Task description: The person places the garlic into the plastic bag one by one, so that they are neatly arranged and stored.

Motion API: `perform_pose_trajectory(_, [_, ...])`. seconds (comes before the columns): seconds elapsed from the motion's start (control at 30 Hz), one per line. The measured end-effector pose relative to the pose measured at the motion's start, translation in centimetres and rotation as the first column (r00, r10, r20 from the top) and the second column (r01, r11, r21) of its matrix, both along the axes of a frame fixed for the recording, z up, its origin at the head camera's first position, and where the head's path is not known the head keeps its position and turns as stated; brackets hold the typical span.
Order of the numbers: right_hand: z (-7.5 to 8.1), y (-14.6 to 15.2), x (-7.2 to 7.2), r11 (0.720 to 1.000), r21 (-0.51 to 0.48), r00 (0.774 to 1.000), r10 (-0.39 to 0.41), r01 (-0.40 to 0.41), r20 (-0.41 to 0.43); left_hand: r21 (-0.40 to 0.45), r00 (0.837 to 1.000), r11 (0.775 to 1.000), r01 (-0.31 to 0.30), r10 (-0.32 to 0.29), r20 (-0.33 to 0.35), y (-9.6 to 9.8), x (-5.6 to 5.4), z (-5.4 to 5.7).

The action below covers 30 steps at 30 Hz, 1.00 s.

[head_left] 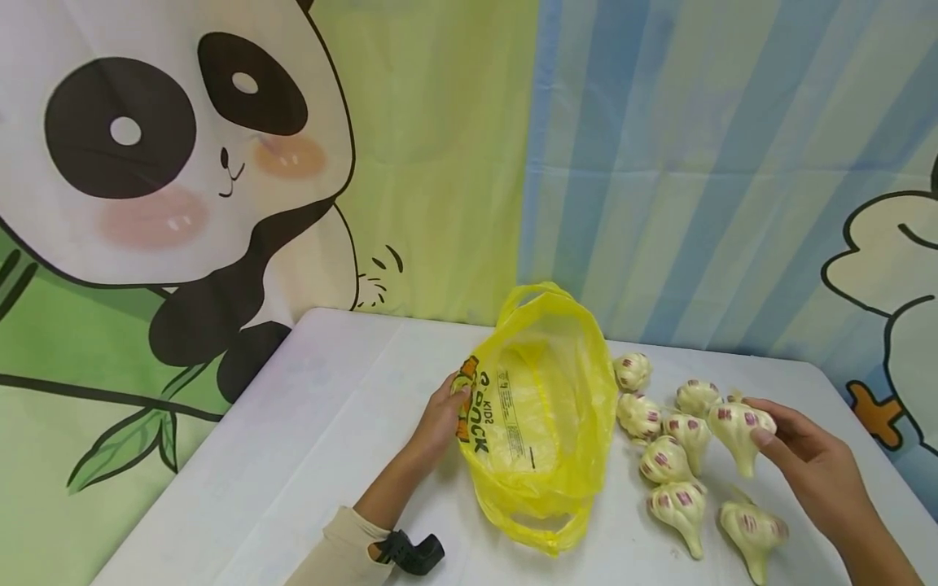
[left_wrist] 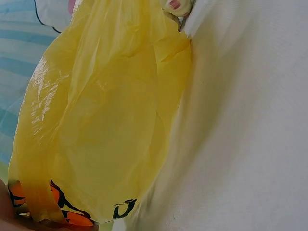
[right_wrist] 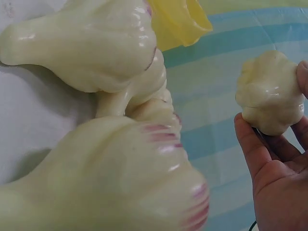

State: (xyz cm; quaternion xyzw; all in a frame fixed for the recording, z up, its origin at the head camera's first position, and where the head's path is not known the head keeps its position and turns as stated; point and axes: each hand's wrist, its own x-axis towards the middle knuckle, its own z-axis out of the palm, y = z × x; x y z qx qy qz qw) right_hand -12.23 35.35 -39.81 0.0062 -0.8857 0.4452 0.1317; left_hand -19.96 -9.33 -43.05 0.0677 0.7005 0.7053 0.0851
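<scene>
A yellow plastic bag (head_left: 538,415) with black and orange print stands with its mouth open towards me. At its left rim, my left hand (head_left: 438,419) grips the plastic. Only a bit of that hand shows at the lower left corner of the left wrist view, beside the bag (left_wrist: 106,120). My right hand (head_left: 821,460) holds a garlic bulb (head_left: 736,425) above the table; the right wrist view shows fingers and thumb around the bulb (right_wrist: 272,94). Several more garlic bulbs (head_left: 677,505) lie between the bag and this hand, pale with purple-pink marks.
The table (head_left: 352,391) has a white cover. Behind it hangs a curtain (head_left: 440,163) printed with a panda and blue stripes. One bulb (head_left: 753,533) lies nearest the right forearm. A black strap device (head_left: 414,553) sits on the left wrist.
</scene>
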Motion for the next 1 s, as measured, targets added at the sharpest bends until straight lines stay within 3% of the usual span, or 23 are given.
perform_pose_trajectory(0.37, [2.3, -1.7, -1.3, 0.984, -0.016, 0.977, 0.172, -0.175, -0.122, -0.004, 1.0, 1.0, -0.005, 0.005, -0.017, 0.0, 0.1, 0.1])
perform_pose_trajectory(1.0, [3.9, -5.3, -3.2, 0.949, -0.102, 0.94, 0.273, -0.297, -0.204, -0.02, 1.0, 1.0, -0.004, 0.004, -0.006, 0.0, 0.2, 0.0])
